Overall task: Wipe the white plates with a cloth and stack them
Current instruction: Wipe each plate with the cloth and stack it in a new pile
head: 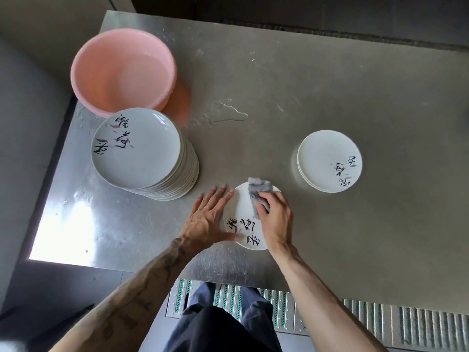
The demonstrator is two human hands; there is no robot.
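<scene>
We are observing the right hand (275, 214) gripping the grey cloth (258, 190) on the white plate (243, 212); the left hand (206, 217), fingers straight, is steadying its rim.

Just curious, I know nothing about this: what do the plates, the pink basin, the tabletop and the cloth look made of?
Plates: probably glazed ceramic, possibly melamine; glossy white with highlights. Pink basin: smooth plastic; light glows through its wall. Tabletop: brushed steel, seemingly; fine scratches, bright glare. Cloth: soft grey fabric, crumpled under the right hand.
</scene>
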